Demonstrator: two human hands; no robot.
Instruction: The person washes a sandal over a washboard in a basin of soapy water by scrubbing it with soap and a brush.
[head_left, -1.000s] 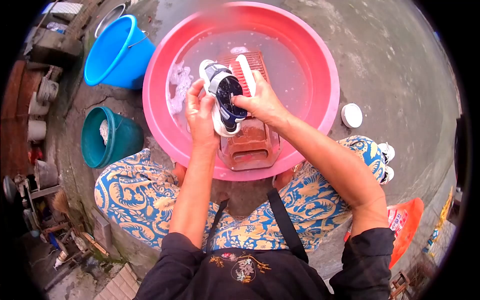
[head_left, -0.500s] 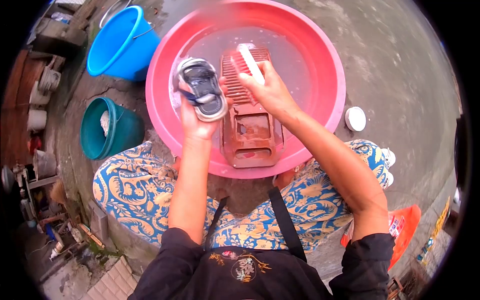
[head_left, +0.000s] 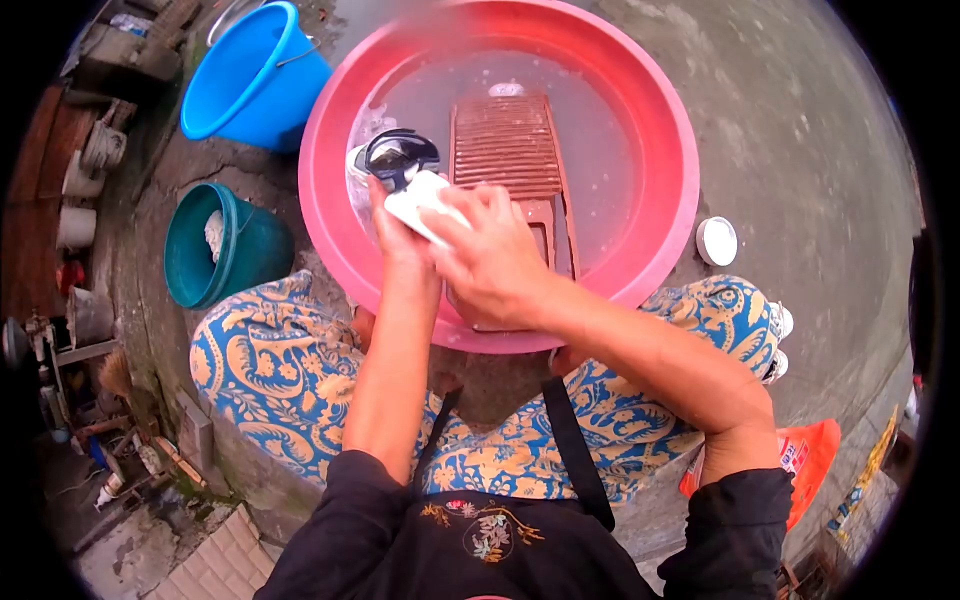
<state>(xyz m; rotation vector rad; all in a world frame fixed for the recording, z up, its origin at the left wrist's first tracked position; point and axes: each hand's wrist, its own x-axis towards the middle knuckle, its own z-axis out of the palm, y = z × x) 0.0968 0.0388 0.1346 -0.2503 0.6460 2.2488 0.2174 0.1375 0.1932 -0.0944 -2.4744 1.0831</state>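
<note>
Round pink plastic tub [head_left: 683, 200]: just 1, plus 1 brown ridged washboard [head_left: 507, 145] inside
Navy-and-white strappy sandal [head_left: 404, 145]: 1, over the tub, left hand [head_left: 405, 242] wrapped round it
White-backed brush [head_left: 413, 204]: 1, right hand [head_left: 495, 255] clutching it over the sandal
Plastic buckets [head_left: 288, 95]: 2, blue and teal

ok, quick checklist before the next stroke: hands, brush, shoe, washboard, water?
1. Left hand holding the shoe: ok.
2. Right hand on the brush: ok, fingers over its white back.
3. Bristles against the shoe: cannot tell, they're hidden.
4. Washboard inside the tub: ok; right hand covers part of its lower end.
5. Water in the tub: ok, cloudy; depth unclear.
6. Shoe resting on the washboard: not ok, it's held to the left of it.
</note>
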